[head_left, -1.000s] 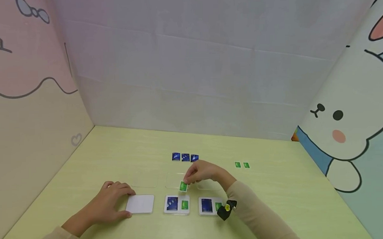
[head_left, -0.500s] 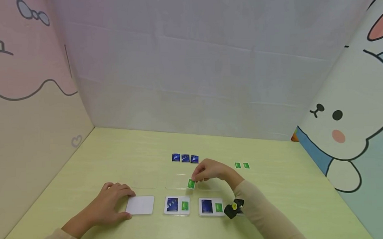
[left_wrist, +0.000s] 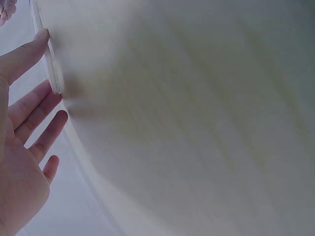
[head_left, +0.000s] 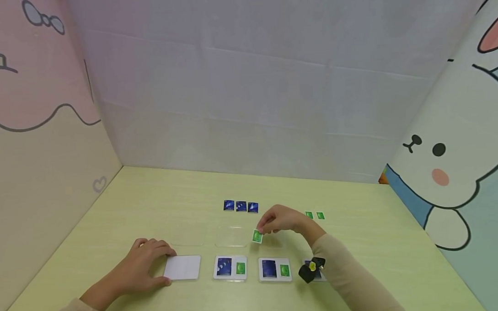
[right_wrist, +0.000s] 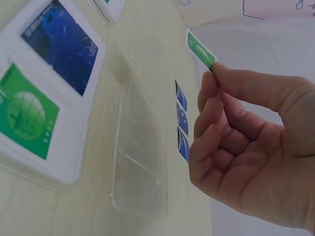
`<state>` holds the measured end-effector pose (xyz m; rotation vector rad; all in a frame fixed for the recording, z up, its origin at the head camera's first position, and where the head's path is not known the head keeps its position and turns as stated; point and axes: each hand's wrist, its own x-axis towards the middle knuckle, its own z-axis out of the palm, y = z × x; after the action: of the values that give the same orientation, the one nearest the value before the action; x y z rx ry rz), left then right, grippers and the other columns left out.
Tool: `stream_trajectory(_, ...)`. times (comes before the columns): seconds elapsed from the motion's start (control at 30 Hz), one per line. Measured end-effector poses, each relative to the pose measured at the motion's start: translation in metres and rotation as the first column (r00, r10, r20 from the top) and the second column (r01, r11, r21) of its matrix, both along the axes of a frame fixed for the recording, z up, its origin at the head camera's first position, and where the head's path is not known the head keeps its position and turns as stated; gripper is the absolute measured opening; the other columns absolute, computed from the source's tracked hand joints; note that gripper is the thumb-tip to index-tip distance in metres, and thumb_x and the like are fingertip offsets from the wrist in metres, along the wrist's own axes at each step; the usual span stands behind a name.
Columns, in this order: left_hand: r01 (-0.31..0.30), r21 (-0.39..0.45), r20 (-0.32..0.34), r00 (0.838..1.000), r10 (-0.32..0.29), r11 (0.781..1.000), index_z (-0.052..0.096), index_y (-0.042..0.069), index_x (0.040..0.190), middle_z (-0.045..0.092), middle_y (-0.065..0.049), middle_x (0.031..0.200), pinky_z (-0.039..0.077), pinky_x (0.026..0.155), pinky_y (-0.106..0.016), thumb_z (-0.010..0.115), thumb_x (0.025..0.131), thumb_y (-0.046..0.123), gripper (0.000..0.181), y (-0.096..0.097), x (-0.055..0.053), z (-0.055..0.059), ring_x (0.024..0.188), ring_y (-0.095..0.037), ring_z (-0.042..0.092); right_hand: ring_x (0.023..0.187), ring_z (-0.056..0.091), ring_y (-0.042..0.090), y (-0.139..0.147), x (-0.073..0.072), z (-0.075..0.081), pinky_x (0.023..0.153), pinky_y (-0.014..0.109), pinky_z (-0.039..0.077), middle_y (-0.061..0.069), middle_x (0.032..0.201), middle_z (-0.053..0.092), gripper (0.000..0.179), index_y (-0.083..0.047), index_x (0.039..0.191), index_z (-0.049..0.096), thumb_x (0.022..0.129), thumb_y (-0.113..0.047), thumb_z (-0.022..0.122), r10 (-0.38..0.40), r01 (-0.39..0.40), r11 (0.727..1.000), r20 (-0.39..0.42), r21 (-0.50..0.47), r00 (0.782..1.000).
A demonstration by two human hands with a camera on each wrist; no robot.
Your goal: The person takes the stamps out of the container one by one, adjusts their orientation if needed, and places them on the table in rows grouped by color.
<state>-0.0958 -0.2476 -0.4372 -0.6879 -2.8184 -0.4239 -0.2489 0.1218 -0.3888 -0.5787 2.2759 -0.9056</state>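
My right hand [head_left: 282,217] pinches a small green stamp [head_left: 257,236] between thumb and index finger, raised over the table behind the row of cases. Its globe print shows in the right wrist view. My left hand [head_left: 139,264] holds a plain white case [head_left: 183,267] by its left edge, thumb at the near corner and fingers at the far one. To its right stand two white cases, a middle case [head_left: 233,267] and a right case [head_left: 277,269], each bearing a blue and a green stamp. Another case [head_left: 318,279] is partly hidden by the black wrist ornament.
Clear plastic lids [head_left: 230,236] lie behind the cases; one clear lid [right_wrist: 138,152] shows close up in the right wrist view. Three blue stamps [head_left: 241,206] lie in a row at the back. Two green stamps [head_left: 320,215] lie further right. Walls enclose the table [head_left: 172,185].
The right hand has moved to the right with the green stamp, uncovering the right case and part of the case beyond it. The left hand has stayed at the plain white case.
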Motion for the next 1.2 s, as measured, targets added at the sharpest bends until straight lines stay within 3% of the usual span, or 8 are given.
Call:
stream_trajectory(0.5,0.003,0.0,0.01,1.0,-0.003,1.0,0.066,0.023,0.102,0.065,0.011,0.104,0.031,0.088,-0.043,0.084,0.063,0.041,0.047,0.0,0.001,0.001,0.1,-0.016,0.058,0.076,0.053,0.013,0.026,-0.013,0.004,0.07,0.028,0.047,-0.001,0.088,0.069,0.02,-0.005,0.098,0.073,0.087,-0.022,0.07,-0.022,0.022,1.0,-0.002,-0.001,1.0)
stream_trajectory(0.77,-0.001,0.008,0.02,1.0,0.001,1.0,0.065,0.023,0.103,0.065,0.011,0.105,0.031,0.089,-0.045,0.084,0.063,0.042,0.047,0.0,0.0,0.001,0.1,-0.016,0.058,0.075,0.052,0.012,0.039,-0.021,0.009,0.068,0.026,0.045,-0.003,0.083,0.065,0.021,-0.001,0.1,0.072,0.087,-0.017,0.069,-0.028,0.028,1.0,0.035,0.007,0.999)
stream_trajectory(1.2,-0.001,0.01,0.03,1.0,0.001,1.0,0.066,0.022,0.102,0.065,0.011,0.104,0.031,0.089,-0.044,0.084,0.063,0.04,0.047,0.0,0.0,0.003,0.1,-0.016,0.058,0.077,0.052,0.014,0.059,-0.039,0.0,0.071,0.027,0.046,-0.003,0.084,0.063,0.024,-0.001,0.104,0.07,0.089,-0.02,0.066,-0.092,0.09,0.995,0.06,0.033,0.994)
